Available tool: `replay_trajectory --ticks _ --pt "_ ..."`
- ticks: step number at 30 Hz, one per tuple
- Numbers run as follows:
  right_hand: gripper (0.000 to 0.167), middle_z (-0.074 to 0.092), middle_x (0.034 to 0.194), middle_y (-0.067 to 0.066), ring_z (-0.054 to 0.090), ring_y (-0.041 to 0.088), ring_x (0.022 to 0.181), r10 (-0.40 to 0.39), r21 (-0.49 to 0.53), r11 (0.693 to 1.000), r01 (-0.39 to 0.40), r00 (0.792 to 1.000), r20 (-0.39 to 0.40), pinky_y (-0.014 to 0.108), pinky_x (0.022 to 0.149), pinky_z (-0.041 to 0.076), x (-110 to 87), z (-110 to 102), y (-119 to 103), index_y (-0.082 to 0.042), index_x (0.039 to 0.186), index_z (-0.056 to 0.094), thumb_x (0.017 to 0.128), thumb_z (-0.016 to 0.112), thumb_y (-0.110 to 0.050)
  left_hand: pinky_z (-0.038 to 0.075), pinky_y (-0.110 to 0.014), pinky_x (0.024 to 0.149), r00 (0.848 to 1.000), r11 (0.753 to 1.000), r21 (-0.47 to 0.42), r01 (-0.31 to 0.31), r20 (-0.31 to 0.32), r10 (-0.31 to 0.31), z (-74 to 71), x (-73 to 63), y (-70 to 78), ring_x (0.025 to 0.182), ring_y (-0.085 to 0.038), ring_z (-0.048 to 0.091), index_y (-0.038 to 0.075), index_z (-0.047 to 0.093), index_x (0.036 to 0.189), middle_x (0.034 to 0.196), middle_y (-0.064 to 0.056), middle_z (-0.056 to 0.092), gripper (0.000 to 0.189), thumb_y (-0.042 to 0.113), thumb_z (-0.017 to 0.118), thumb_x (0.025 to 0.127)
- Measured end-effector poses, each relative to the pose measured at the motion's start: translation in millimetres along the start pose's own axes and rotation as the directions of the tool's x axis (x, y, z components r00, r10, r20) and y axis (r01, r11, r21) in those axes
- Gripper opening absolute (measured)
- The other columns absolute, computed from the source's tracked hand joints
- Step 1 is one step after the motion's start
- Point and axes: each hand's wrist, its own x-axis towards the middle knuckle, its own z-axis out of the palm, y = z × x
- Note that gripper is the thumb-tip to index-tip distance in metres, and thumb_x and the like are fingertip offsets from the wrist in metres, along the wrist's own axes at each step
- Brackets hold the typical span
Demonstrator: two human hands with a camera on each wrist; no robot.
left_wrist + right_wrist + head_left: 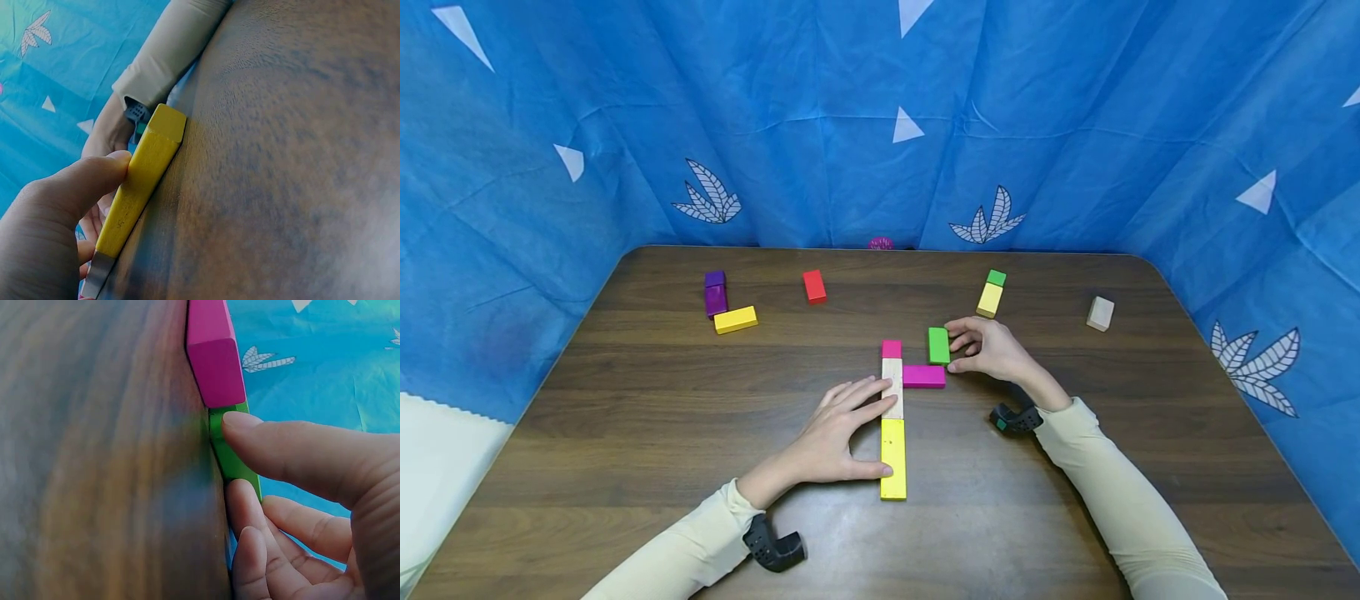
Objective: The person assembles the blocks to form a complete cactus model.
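Note:
Down the middle of the table, in the head view, a small pink block [891, 349], a cream block [892, 402] and a long yellow block [892, 460] lie end to end. My left hand [842, 429] rests along their left side, fingertips on the cream block and thumb on the yellow one. A magenta block [924, 377] sticks out to the right from the cream block. Beyond its right end lies a green block [938, 346]. My right hand [992, 350] is at the green block's right side, thumb and fingertips against it; the right wrist view shows the thumb on its side [234, 456].
Toward the back left lie two purple blocks [716, 296] and a yellow block [736, 320]. A red block [814, 287] is further right. Small green [996, 277] and pale yellow [989, 300] blocks touch at the back right, and a white block [1101, 313] lies beyond. Blue cloth [850, 167] surrounds the table.

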Motion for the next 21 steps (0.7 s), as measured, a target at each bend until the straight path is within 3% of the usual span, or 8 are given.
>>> replay_trajectory --ticks 12,21 --pt "0.061 0.063 0.119 0.022 0.065 0.029 0.099 -0.006 0.0 1.0 0.006 1.0 0.005 0.023 0.076 0.052 -0.2 0.9 1.7 0.005 0.132 0.055 0.078 0.082 -0.009 0.027 -0.057 0.112 1.0 1.0 0.016 -0.004 -0.005 0.004 2.2 -0.4 -2.2 0.144 -0.031 0.035 0.014 0.05 0.144 0.154 -0.005 0.042 0.09 0.056 0.078 0.07" --pt "0.061 0.063 0.119 0.021 0.064 0.03 0.099 -0.012 -0.007 1.0 0.013 1.0 0.01 0.03 0.079 0.053 0.4 1.6 2.3 0.004 0.132 0.055 0.078 0.081 -0.01 0.028 -0.057 0.112 1.0 1.0 0.022 -0.004 -0.005 0.004 3.5 0.3 -3.8 0.144 -0.03 0.035 0.014 0.05 0.144 0.154 -0.005 0.042 0.09 0.056 0.078 0.07"
